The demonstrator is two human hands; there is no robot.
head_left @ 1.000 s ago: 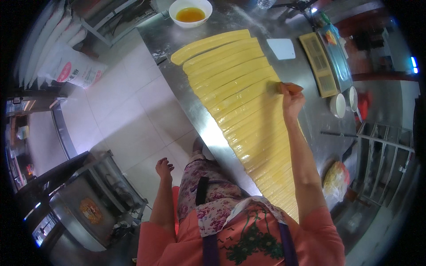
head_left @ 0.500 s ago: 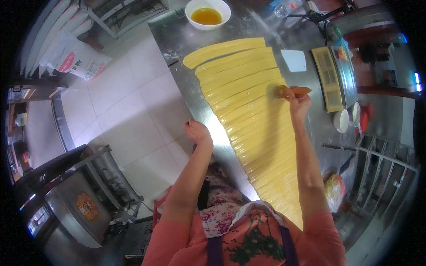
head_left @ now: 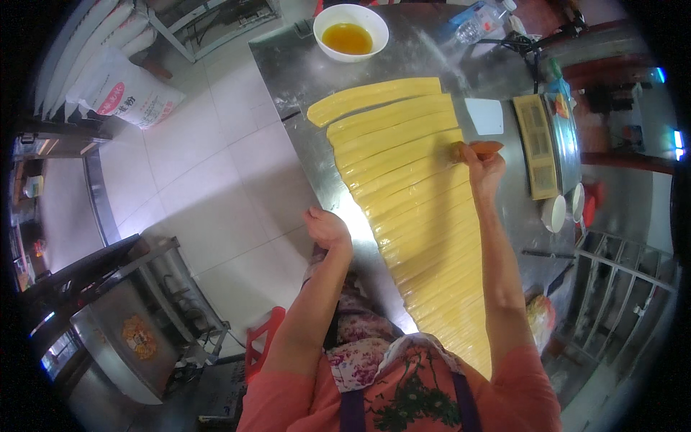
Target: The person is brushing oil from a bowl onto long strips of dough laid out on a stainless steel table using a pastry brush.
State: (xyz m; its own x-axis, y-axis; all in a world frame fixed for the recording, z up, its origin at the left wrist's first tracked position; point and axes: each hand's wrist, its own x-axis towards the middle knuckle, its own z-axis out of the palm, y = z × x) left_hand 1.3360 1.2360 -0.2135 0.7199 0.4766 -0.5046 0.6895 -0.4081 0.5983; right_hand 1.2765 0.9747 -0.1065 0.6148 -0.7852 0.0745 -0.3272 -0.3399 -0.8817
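Observation:
Many long yellow dough strips (head_left: pixel 410 194) lie side by side in a fan across a steel table (head_left: pixel 302 79). My right hand (head_left: pixel 484 167) holds a brush with a brown handle (head_left: pixel 476 149) over the right ends of the upper strips. My left hand (head_left: pixel 326 229) rests on the table's left edge, beside the strips, fingers curled and holding nothing. A white bowl of amber liquid (head_left: pixel 351 32) stands at the far end of the table, beyond the strips.
Right of the strips are a white scraper (head_left: pixel 486 116), a long yellowish tray (head_left: pixel 538 144) and a white cup (head_left: pixel 554 213). A plastic bottle (head_left: pixel 479 25) lies at the far end. White sacks (head_left: pixel 115 93) lean on the tiled floor at left, a red stool (head_left: pixel 263 342) below.
My left hand rose from beside my body to the table's edge. My right hand with the brush shifted further up the strips.

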